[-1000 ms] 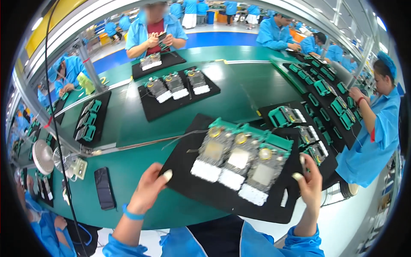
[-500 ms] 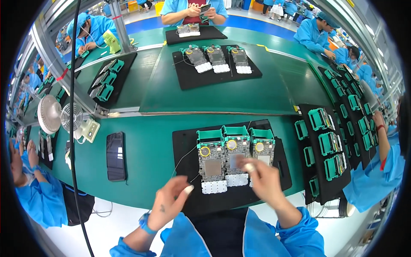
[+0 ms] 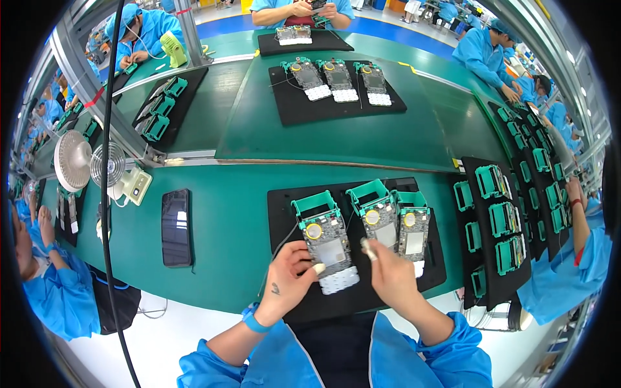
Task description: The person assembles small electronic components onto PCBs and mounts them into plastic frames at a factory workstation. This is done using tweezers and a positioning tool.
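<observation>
My left hand (image 3: 291, 275) is closed at the lower left edge of a circuit board (image 3: 328, 249) with a green plastic frame (image 3: 315, 205) at its far end and a white dotted keypad sheet (image 3: 339, 280) at its near end. Its thumb wears a white finger cot and presses the board's edge. My right hand (image 3: 392, 275) is pinched, fingertips capped in white, beside a second board (image 3: 381, 227); whatever lies in the pinch is too small to name. A third board (image 3: 413, 236) sits to the right. A thin cable (image 3: 283, 244) runs by my left hand.
The boards rest on a black mat (image 3: 279, 202) on a green table. A phone (image 3: 176, 226) and a small fan (image 3: 107, 171) are at the left. Green frames (image 3: 501, 220) fill mats at the right. Across a ledge, more boards (image 3: 339, 81) lie before a co-worker (image 3: 303, 13).
My left hand has moved right and closed on the left board. The boards have shifted; a gap has opened between the left and middle ones. My right hand has drawn slightly back.
</observation>
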Action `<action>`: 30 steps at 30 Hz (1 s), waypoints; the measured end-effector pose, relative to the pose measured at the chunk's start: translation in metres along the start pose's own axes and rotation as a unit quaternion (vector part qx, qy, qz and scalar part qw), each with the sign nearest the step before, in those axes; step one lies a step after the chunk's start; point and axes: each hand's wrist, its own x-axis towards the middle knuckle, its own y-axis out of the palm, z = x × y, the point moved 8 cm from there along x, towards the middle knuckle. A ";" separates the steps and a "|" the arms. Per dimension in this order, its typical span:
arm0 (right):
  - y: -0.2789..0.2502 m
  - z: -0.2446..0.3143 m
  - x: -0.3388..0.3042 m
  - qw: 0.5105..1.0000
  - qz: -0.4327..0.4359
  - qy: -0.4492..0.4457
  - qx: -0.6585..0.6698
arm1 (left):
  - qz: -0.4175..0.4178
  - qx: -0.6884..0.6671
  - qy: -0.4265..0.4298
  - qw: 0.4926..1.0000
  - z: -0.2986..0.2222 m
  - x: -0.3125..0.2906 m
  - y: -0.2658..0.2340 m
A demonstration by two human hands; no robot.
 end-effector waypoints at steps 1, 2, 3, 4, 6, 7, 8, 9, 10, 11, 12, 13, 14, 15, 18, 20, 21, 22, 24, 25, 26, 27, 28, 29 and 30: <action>0.003 0.000 0.002 1.000 0.003 -0.002 0.001 | 0.011 -0.011 -0.009 1.000 0.006 -0.001 0.003; 0.002 -0.002 0.002 0.998 -0.014 0.015 0.053 | 0.013 -0.013 -0.010 1.000 0.007 0.000 0.004; 0.002 -0.003 0.003 0.994 -0.030 0.030 0.105 | 0.009 -0.045 -0.014 0.999 0.008 0.000 0.003; 0.006 0.003 0.010 0.988 -0.020 0.046 0.146 | 0.005 -0.077 -0.018 0.997 0.009 0.000 0.003; 0.021 0.005 0.021 0.976 0.060 0.112 0.177 | 0.003 -0.070 -0.004 0.998 0.007 -0.005 0.000; 0.034 -0.003 0.023 0.959 0.063 0.136 0.241 | 0.009 -0.078 0.020 0.997 -0.001 -0.008 0.001; 0.046 -0.008 0.023 0.914 0.087 0.174 0.356 | 0.016 -0.087 0.044 0.995 -0.009 -0.012 0.001; 0.054 -0.008 0.024 0.853 0.110 0.209 0.465 | 0.022 -0.018 0.061 0.998 -0.015 -0.013 0.001; 0.058 -0.006 0.018 0.760 0.160 0.282 0.563 | 0.029 0.051 0.077 0.995 -0.022 -0.013 0.000; 0.059 -0.009 0.016 0.725 0.182 0.312 0.586 | -0.015 0.134 0.112 0.985 -0.033 -0.014 -0.001; 0.061 -0.009 0.012 0.688 0.205 0.340 0.608 | -0.039 0.237 0.225 0.944 -0.051 -0.017 0.001; 0.059 -0.007 0.010 0.674 0.201 0.354 0.617 | -0.062 0.334 0.332 0.880 -0.064 -0.022 0.006; 0.059 -0.007 0.010 0.674 0.203 0.353 0.616 | -0.084 0.379 0.397 0.832 -0.067 -0.025 0.010; 0.059 -0.009 0.009 0.674 0.204 0.353 0.616 | -0.086 0.379 0.396 0.832 -0.068 -0.021 0.007; 0.061 -0.012 0.006 0.681 0.198 0.368 0.602 | -0.097 0.434 0.470 0.762 -0.077 -0.022 0.011; 0.064 -0.007 0.003 0.651 0.216 0.351 0.637 | -0.098 0.417 0.497 0.755 -0.079 -0.021 0.009; 0.066 -0.006 0.003 0.642 0.225 0.343 0.648 | -0.097 0.417 0.497 0.755 -0.078 -0.020 0.009; 0.066 -0.005 0.003 0.642 0.224 0.344 0.648 | -0.094 0.397 0.491 0.770 -0.077 -0.019 0.006; 0.066 -0.003 0.005 0.662 0.216 0.342 0.631 | -0.091 0.377 0.484 0.784 -0.077 -0.020 0.004; 0.067 -0.003 0.005 0.661 0.216 0.342 0.632 | -0.086 0.333 0.429 0.836 -0.074 -0.016 -0.003; 0.066 -0.003 0.005 0.671 0.213 0.334 0.627 | -0.080 0.286 0.370 0.880 -0.069 -0.012 -0.009; 0.066 -0.003 0.006 0.681 0.209 0.326 0.622 | -0.078 0.253 0.327 0.907 -0.063 -0.010 -0.016; 0.070 -0.004 0.004 0.680 0.210 0.326 0.622 | -0.080 0.223 0.321 0.917 -0.063 -0.009 -0.022; 0.071 -0.007 0.006 0.738 0.181 0.289 0.582 | -0.081 0.194 0.314 0.926 -0.062 -0.010 -0.027; 0.069 -0.007 0.008 0.791 0.152 0.251 0.537 | -0.074 0.218 0.314 0.921 -0.062 -0.012 -0.026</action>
